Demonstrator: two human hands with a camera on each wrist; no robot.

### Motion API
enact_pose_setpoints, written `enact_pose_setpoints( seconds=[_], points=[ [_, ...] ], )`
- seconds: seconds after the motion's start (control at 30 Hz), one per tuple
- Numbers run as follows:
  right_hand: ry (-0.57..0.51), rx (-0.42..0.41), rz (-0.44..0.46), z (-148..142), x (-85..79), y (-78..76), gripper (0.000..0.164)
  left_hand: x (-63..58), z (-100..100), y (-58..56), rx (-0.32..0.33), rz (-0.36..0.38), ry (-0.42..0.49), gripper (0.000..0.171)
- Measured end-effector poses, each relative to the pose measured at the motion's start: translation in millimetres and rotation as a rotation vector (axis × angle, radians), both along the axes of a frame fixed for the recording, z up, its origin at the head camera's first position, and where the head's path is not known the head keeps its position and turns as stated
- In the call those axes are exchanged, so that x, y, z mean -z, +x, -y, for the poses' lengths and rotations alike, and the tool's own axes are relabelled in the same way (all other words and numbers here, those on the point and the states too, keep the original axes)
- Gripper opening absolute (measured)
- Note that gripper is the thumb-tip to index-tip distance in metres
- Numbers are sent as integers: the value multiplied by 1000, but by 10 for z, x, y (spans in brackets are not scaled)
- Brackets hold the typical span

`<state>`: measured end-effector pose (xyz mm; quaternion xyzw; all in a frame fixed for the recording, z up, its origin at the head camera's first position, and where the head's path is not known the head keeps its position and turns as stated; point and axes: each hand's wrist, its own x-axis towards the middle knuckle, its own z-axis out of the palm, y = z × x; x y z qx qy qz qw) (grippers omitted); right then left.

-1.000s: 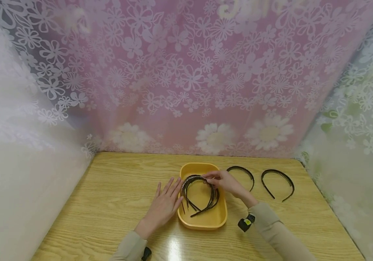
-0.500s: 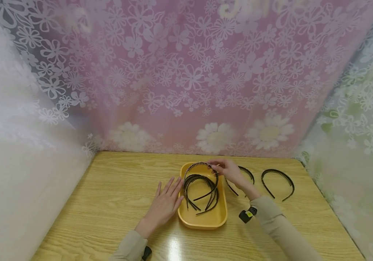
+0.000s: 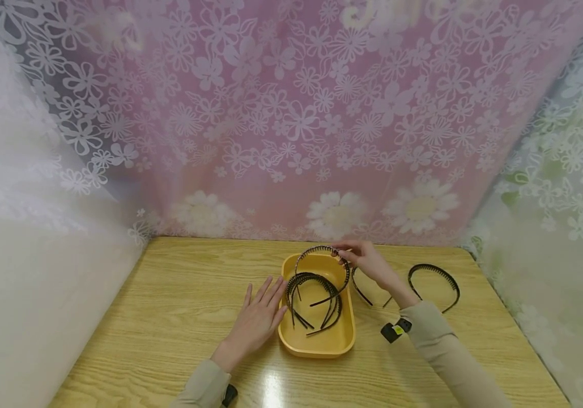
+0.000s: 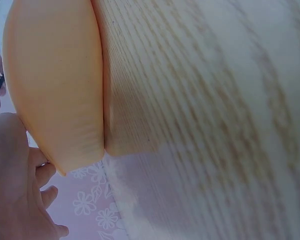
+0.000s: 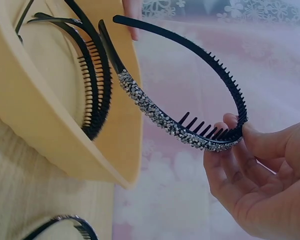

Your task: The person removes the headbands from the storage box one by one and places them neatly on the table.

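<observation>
My right hand (image 3: 369, 262) pinches a black toothed headband (image 5: 162, 120) by its side, thumb against fingers. Silvery sparkling stones cover part of its band in the right wrist view. The headband hangs above the far part of a yellow plastic basin (image 3: 322, 347). Inside the basin lie several more black headbands (image 3: 339, 309), overlapping each other. My left hand (image 3: 256, 317) has its fingers straight and spread, the tips at the basin's left rim. In the left wrist view that hand (image 4: 12, 175) lies along the basin's outer wall (image 4: 55, 85).
Right of the basin, one headband (image 3: 360, 292) lies on the wooden table (image 3: 194, 283), partly hidden by my right forearm. Farther right lies another headband (image 3: 453, 279). Flower-patterned curtains (image 3: 291, 113) hang behind the table and on both sides.
My right hand has lifted the headband off the pile in the basin and moved it up, away and slightly right. The left hand stays at the rim.
</observation>
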<state>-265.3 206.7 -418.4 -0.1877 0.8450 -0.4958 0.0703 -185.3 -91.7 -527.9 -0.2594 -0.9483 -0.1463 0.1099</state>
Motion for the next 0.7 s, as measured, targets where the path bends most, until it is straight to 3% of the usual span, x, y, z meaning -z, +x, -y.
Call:
enact_pose_setpoints(
  seconds=[0.37,0.7],
  points=[
    [-8,15,5,-350,-130,49,34,6,4,3,7,1,14,57],
    [78,82,-2,-694,-201,200,37,19,1,-3,5,6,20,57]
  ],
)
